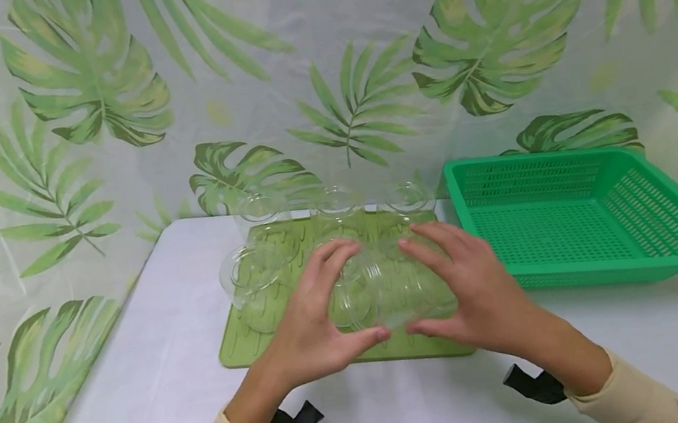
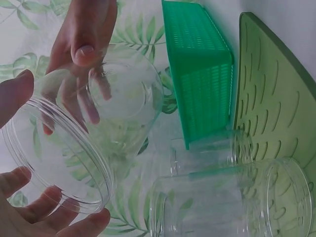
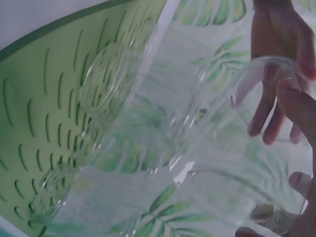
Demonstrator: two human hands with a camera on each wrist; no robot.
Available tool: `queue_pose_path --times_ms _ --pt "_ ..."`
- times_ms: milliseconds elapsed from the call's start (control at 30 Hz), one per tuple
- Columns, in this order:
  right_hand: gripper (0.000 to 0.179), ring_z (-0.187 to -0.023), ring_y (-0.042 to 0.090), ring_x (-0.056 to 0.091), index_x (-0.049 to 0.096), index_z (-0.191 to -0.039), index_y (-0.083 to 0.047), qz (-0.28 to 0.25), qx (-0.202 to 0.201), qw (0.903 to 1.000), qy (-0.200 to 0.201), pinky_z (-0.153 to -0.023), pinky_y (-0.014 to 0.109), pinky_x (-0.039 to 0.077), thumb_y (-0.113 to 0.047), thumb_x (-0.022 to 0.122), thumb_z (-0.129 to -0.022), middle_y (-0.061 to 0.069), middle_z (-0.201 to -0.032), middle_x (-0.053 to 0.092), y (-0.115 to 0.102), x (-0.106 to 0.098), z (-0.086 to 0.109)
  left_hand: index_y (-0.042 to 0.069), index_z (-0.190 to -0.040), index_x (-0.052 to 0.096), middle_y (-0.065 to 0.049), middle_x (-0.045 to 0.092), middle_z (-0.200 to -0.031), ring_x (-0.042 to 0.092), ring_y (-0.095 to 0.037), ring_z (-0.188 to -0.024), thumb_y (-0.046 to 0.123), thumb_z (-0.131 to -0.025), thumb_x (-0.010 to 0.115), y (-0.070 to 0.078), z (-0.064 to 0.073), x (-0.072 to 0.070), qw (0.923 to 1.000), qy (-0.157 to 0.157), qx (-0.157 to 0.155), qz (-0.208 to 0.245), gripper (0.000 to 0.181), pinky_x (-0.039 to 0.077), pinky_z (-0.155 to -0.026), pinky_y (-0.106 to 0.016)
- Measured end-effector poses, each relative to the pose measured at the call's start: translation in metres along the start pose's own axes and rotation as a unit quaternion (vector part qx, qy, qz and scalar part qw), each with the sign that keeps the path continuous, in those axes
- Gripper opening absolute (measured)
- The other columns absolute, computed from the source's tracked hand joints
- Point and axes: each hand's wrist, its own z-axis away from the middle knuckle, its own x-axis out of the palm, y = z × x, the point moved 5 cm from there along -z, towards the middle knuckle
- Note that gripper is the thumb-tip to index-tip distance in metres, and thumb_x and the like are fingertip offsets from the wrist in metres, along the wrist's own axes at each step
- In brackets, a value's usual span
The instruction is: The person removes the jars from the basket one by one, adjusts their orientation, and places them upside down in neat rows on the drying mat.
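Note:
A clear plastic jar (image 1: pixel 400 290) is held on its side between my two hands, above the green drying mat (image 1: pixel 237 347). My left hand (image 1: pixel 312 318) curls its thumb and fingers around the end with the ribbed rim (image 2: pixel 74 143). On the opposite end, my right hand (image 1: pixel 478 286) grips the jar with spread thumb and fingers. Through the clear wall of the jar, the right hand shows in the left wrist view. More clear jars stand on the mat, among them a back left jar (image 1: pixel 262 215) and a front left jar (image 1: pixel 250 276); my hands partly hide others.
To the right of the mat sits a green slotted plastic basket (image 1: pixel 585 277) with nothing visible inside. A white cloth (image 1: pixel 157 356) covers the table, and a leaf-patterned sheet (image 1: pixel 245 108) hangs behind it.

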Motion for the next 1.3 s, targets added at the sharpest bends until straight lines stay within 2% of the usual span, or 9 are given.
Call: queue_pose_path --times_ms 433,533,633,767,833,1033,1100,1233,1300 --pt "0.095 -0.138 0.035 0.042 0.039 -0.152 -0.012 -0.052 0.035 0.9980 -0.009 -0.106 0.060 0.039 -0.067 0.068 -0.080 0.015 -0.151 0.045 0.010 -0.011 0.008 0.013 -0.149 0.037 -0.010 0.041 -0.148 0.049 -0.024 -0.131 0.025 -0.069 0.091 0.000 0.002 -0.007 0.9992 0.002 -0.010 0.037 0.097 0.054 -0.097 -0.041" --pt "0.106 -0.140 0.032 0.041 0.029 -0.156 -0.014 -0.110 0.078 0.9906 -0.024 -0.108 0.053 0.040 -0.051 0.084 -0.074 0.011 -0.155 0.041 0.013 -0.008 0.014 0.013 -0.149 0.037 -0.010 0.040 -0.149 0.047 -0.026 -0.134 0.020 -0.069 0.091 -0.003 0.003 -0.008 0.9972 -0.001 -0.019 0.073 0.097 0.056 -0.099 -0.042" --pt "0.122 -0.143 0.035 0.036 0.013 -0.160 -0.020 -0.201 0.137 0.9689 -0.046 -0.106 0.055 0.043 -0.026 0.093 -0.067 0.010 -0.161 0.029 0.018 0.000 0.024 0.011 -0.149 0.037 -0.011 0.040 -0.150 0.045 -0.028 -0.137 0.018 -0.070 0.089 -0.006 0.005 -0.009 0.9935 -0.001 -0.020 0.112 0.095 0.055 -0.101 -0.043" --pt "0.124 -0.140 0.043 0.040 -0.003 -0.160 -0.025 -0.356 0.175 0.9154 -0.070 -0.098 0.060 0.049 -0.029 0.087 -0.075 0.018 -0.162 0.023 0.017 0.020 0.037 0.011 -0.150 0.036 -0.011 0.040 -0.151 0.045 -0.028 -0.137 0.023 -0.075 0.087 -0.006 0.005 -0.009 0.9872 -0.003 -0.023 0.158 0.092 0.056 -0.100 -0.041" --pt "0.117 -0.138 0.036 0.047 -0.005 -0.160 -0.024 -0.445 0.171 0.8766 -0.063 -0.100 0.052 0.053 -0.040 0.080 -0.082 0.020 -0.161 0.025 0.013 0.030 0.040 0.012 -0.151 0.035 -0.010 0.040 -0.151 0.045 -0.028 -0.137 0.026 -0.077 0.086 -0.004 0.004 -0.010 0.9846 -0.003 -0.026 0.173 0.091 0.056 -0.100 -0.040" --pt "0.104 -0.138 0.024 0.051 -0.004 -0.159 -0.018 -0.693 0.114 0.7109 0.040 -0.112 0.032 0.045 -0.040 0.071 -0.090 0.011 -0.155 0.036 -0.002 0.038 0.027 0.011 -0.151 0.033 -0.012 0.041 -0.150 0.044 -0.031 -0.139 0.047 -0.084 0.077 -0.002 0.000 -0.008 0.9780 0.018 -0.031 0.205 0.088 0.056 -0.099 -0.045" --pt "0.097 -0.138 0.026 0.050 0.004 -0.158 -0.018 -0.733 0.110 0.6673 0.074 -0.114 0.034 0.044 -0.037 0.071 -0.091 0.009 -0.153 0.039 -0.008 0.038 0.022 0.011 -0.152 0.032 -0.012 0.040 -0.151 0.043 -0.032 -0.141 0.058 -0.085 0.070 -0.002 -0.002 -0.007 0.9750 0.029 -0.032 0.218 0.090 0.056 -0.099 -0.048" --pt "0.075 -0.143 0.029 0.046 0.023 -0.156 -0.021 -0.768 0.085 0.6233 0.118 -0.118 0.035 0.039 -0.032 0.066 -0.096 0.011 -0.156 0.039 -0.016 0.041 0.016 0.011 -0.152 0.030 -0.012 0.037 -0.154 0.040 -0.032 -0.144 0.057 -0.085 0.070 -0.002 -0.004 -0.005 0.9685 0.039 -0.032 0.244 0.091 0.053 -0.101 -0.053" --pt "0.068 -0.145 0.029 0.042 0.027 -0.155 -0.021 -0.770 0.060 0.6234 0.124 -0.120 0.035 0.037 -0.030 0.063 -0.098 0.013 -0.160 0.035 -0.019 0.040 0.014 0.009 -0.152 0.030 -0.013 0.035 -0.155 0.039 -0.031 -0.144 0.056 -0.085 0.070 -0.002 -0.005 -0.005 0.9653 0.042 -0.026 0.256 0.091 0.052 -0.101 -0.054"
